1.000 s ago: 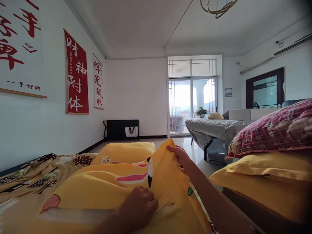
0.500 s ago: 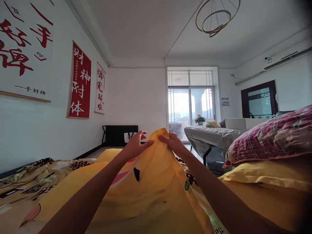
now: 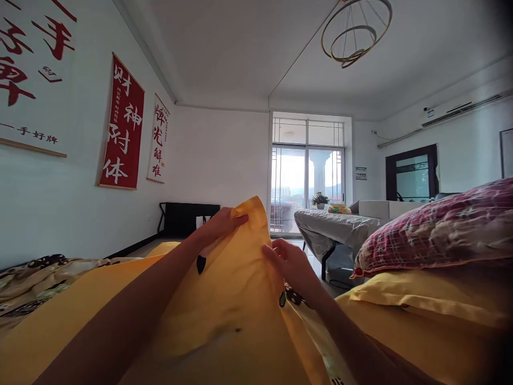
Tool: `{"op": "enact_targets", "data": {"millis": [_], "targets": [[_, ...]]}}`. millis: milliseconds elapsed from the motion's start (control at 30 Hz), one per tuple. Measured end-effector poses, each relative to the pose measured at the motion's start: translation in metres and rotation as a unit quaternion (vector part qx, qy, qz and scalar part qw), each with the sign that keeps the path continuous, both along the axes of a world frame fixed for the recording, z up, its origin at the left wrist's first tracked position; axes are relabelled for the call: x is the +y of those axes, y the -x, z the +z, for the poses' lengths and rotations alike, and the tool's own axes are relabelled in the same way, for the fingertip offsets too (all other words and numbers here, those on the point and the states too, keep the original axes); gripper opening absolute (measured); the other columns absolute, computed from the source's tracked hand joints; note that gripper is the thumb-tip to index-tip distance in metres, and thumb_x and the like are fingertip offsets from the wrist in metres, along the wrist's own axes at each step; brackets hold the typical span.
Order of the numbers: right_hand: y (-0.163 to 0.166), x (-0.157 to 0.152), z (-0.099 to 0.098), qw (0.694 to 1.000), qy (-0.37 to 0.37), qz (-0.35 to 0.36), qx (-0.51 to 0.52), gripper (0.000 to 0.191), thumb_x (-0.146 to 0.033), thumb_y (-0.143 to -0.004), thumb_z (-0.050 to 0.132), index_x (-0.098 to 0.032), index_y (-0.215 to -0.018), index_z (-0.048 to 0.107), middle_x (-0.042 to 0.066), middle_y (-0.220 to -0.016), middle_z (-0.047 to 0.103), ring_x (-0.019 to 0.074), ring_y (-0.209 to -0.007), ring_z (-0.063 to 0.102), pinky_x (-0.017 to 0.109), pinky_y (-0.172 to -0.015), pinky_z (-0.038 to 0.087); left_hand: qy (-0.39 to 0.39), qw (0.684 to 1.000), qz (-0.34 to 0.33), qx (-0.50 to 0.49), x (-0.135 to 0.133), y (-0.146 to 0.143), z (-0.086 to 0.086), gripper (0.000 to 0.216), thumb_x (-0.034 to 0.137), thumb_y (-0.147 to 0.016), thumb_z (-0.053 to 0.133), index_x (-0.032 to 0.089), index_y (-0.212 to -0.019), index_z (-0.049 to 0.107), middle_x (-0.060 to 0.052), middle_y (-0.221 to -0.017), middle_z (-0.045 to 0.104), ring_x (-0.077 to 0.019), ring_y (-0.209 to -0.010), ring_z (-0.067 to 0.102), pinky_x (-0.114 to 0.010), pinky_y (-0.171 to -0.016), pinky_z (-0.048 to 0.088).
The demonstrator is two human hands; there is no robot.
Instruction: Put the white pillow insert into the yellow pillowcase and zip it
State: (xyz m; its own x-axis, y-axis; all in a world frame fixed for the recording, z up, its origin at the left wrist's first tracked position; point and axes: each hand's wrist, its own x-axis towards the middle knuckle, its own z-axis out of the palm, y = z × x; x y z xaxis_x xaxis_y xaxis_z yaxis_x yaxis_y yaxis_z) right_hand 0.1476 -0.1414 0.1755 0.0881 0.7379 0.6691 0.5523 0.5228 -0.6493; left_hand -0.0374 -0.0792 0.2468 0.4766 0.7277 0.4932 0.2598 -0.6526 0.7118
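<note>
Yellow cover (image 3: 224, 299), seen from the head camera: I had its peaked corner, the highest point of the cloth, pinched tight in my left hand (image 3: 218, 224). My right hand (image 3: 290, 264), lower and just right of that grip, had thumb and fingers closed on the side edge. The rest draped down from both grips toward me, beneath my forearms. It looked light, soft and limp, likely to sag wherever unsupported; the corner and hemmed edge seemed the surest holds. Right of the grips, a plaid pillow (image 3: 436, 230) lay on a yellow pillow (image 3: 433, 299); to the left lay a patterned sheet (image 3: 36, 278). Beyond the grips stood a covered table (image 3: 340, 227) and glass doors (image 3: 306, 187). A red scroll (image 3: 120, 125) hung on the left wall and a ring lamp (image 3: 355, 32) overhead.
</note>
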Motion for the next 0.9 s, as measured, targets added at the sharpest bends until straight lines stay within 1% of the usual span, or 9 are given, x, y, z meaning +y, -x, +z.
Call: {"op": "enact_targets", "data": {"millis": [133, 233, 300, 367, 467, 533, 700, 800, 900], "targets": [[0.012, 0.011, -0.017, 0.994, 0.036, 0.089, 0.042, 0.032, -0.047, -0.070, 0.060, -0.016, -0.071, 0.064, 0.004, -0.067, 0.066, 0.0192, -0.067, 0.059, 0.026, -0.054, 0.044, -0.115, 0.988, 0.095, 0.048, 0.002, -0.006, 0.003, 0.027, 0.041, -0.072, 0.057, 0.016, -0.063, 0.053, 0.001, -0.061, 0.052, -0.0128, -0.059, 0.046, -0.024, -0.053, 0.031], [0.018, 0.019, -0.021, 0.983, 0.030, 0.129, 0.124, 0.031, -0.047, -0.068, 0.064, -0.017, -0.075, 0.064, 0.005, -0.072, 0.067, 0.0212, -0.072, 0.060, 0.027, -0.057, 0.047, -0.109, 0.989, 0.092, 0.027, 0.004, -0.005, 0.001, 0.029, 0.043, -0.077, 0.050, 0.016, -0.065, 0.050, 0.001, -0.063, 0.051, -0.0118, -0.059, 0.044, -0.024, -0.054, 0.031], [0.020, 0.022, -0.026, 0.969, 0.038, 0.165, 0.180, 0.037, -0.051, -0.066, 0.066, -0.018, -0.082, 0.063, 0.005, -0.076, 0.068, 0.0217, -0.073, 0.061, 0.029, -0.059, 0.048, -0.057, 0.996, 0.072, 0.013, 0.000, 0.000, 0.001, 0.035, 0.050, -0.077, 0.051, 0.016, -0.071, 0.052, 0.000, -0.068, 0.054, -0.0130, -0.061, 0.049, -0.024, -0.055, 0.037], [0.018, 0.027, -0.034, 0.949, 0.054, 0.220, 0.221, 0.042, -0.054, -0.066, 0.067, -0.019, -0.089, 0.063, 0.005, -0.079, 0.068, 0.0209, -0.074, 0.062, 0.030, -0.062, 0.050, 0.028, 0.999, 0.039, 0.005, -0.008, 0.006, 0.005, 0.040, 0.054, -0.072, 0.058, 0.014, -0.078, 0.056, -0.004, -0.076, 0.060, -0.0158, -0.065, 0.055, -0.026, -0.058, 0.043], [0.011, 0.035, -0.046, 0.923, 0.082, 0.294, 0.234, 0.043, -0.054, -0.065, 0.070, -0.019, -0.088, 0.064, 0.003, -0.078, 0.068, 0.0183, -0.070, 0.061, 0.030, -0.065, 0.050, 0.107, 0.994, -0.008, 0.017, -0.023, 0.013, 0.013, 0.042, 0.051, -0.064, 0.069, 0.014, -0.082, 0.061, -0.006, -0.081, 0.063, -0.0169, -0.067, 0.057, -0.026, -0.060, 0.046], [0.002, 0.039, -0.048, 0.928, 0.094, 0.290, 0.215, 0.041, -0.056, -0.064, 0.070, -0.017, -0.077, 0.064, 0.002, -0.071, 0.066, 0.0166, -0.064, 0.059, 0.029, -0.061, 0.048, 0.105, 0.994, -0.019, 0.028, -0.030, 0.015, 0.018, 0.041, 0.050, -0.063, 0.070, 0.014, -0.081, 0.062, -0.005, -0.080, 0.063, -0.0162, -0.067, 0.057, -0.025, -0.059, 0.046], [-0.029, 0.032, -0.034, 0.967, 0.062, 0.210, 0.133, 0.045, -0.060, -0.065, 0.065, -0.016, -0.056, 0.060, 0.000, -0.055, 0.058, 0.0153, -0.058, 0.052, 0.026, -0.052, 0.042, 0.057, 0.998, -0.011, 0.028, -0.027, 0.011, 0.021, 0.037, 0.047, -0.064, 0.069, 0.014, -0.076, 0.058, -0.002, -0.072, 0.056, -0.0128, -0.062, 0.051, -0.022, -0.054, 0.040], [-0.039, 0.024, -0.029, 0.974, 0.046, 0.182, 0.124, 0.044, -0.059, -0.064, 0.066, -0.016, -0.054, 0.060, -0.001, -0.051, 0.053, 0.0140, -0.055, 0.049, 0.024, -0.049, 0.040, 0.018, 1.000, 0.014, 0.014, -0.017, 0.008, 0.015, 0.034, 0.045, -0.066, 0.067, 0.014, -0.075, 0.057, 0.000, -0.070, 0.053, -0.0110, -0.060, 0.047, -0.021, -0.053, 0.036], [-0.037, 0.020, -0.027, 0.971, 0.076, 0.189, 0.124, 0.044, -0.059, -0.063, 0.067, -0.016, -0.055, 0.061, 0.000, -0.054, 0.057, 0.0153, -0.057, 0.053, 0.026, -0.051, 0.041, 0.015, 0.999, 0.029, 0.008, -0.005, 0.002, 0.003, 0.031, 0.045, -0.069, 0.061, 0.015, -0.071, 0.055, 0.001, -0.065, 0.051, -0.0105, -0.056, 0.044, -0.022, -0.051, 0.035]]}}
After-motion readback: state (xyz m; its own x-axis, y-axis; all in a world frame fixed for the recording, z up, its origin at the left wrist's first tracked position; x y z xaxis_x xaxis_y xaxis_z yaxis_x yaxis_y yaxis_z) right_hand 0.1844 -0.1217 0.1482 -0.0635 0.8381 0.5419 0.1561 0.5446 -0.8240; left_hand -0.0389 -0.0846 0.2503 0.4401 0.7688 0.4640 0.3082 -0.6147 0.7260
